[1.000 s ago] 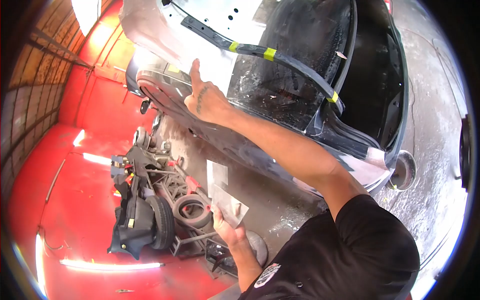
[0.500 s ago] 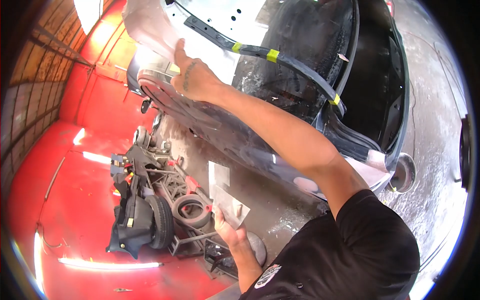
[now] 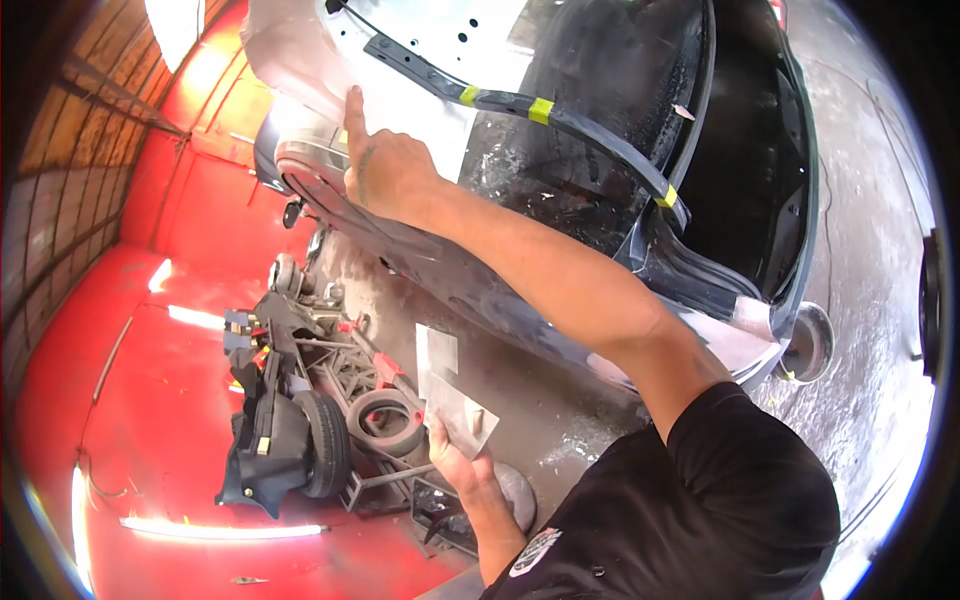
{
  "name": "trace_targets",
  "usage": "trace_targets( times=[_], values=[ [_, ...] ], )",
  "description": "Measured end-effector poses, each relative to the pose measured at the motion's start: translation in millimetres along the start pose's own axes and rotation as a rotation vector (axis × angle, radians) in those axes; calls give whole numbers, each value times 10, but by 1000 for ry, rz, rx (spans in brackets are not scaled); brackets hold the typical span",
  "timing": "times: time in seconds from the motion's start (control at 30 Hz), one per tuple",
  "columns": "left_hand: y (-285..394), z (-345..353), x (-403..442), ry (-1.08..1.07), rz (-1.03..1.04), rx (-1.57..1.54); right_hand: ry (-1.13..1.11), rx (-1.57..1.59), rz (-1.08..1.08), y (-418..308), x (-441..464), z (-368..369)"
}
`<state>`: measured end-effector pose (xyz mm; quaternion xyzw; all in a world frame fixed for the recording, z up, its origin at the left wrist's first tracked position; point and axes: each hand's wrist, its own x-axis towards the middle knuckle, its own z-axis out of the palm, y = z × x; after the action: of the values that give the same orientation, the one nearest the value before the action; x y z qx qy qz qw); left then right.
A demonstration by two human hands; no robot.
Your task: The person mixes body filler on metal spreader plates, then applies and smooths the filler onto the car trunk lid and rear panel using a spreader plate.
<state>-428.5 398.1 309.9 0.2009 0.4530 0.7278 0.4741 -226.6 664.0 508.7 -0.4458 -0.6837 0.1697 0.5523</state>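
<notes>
My right hand (image 3: pixel 392 172) is stretched out over the car body, index finger extended and the other fingers bent, with nothing seen in it. Its fingertip is at the pale pinkish panel (image 3: pixel 300 55), beside a bright white area; contact is unclear. Lower down, my left hand (image 3: pixel 462 462) grips a flat greyish plate (image 3: pixel 458 412) that carries a small lump. A second pale plate (image 3: pixel 437 352) adjoins its upper end. Near the right hand, a dark curved strip (image 3: pixel 600 142) with yellow tape pieces runs across the car's opening.
Dark car glass (image 3: pixel 570 90) lies beyond my right forearm. Left of my left hand are a loose tyre (image 3: pixel 385 422), metal frames and a black plastic part (image 3: pixel 262 460) by the red surface (image 3: pixel 150 400). A round pan (image 3: pixel 812 342) stands beyond the car.
Over the last second my right hand has moved left and its fingertip has shifted onto the pinkish panel, dipping slightly lately. My left hand and the plates have hardly moved.
</notes>
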Motion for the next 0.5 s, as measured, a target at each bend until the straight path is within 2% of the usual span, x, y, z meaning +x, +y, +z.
trace_targets(
  times=[0.5],
  values=[
    [1,-21,16,-17,-8,13,-43,77,77,225,-287,163]
  ],
)
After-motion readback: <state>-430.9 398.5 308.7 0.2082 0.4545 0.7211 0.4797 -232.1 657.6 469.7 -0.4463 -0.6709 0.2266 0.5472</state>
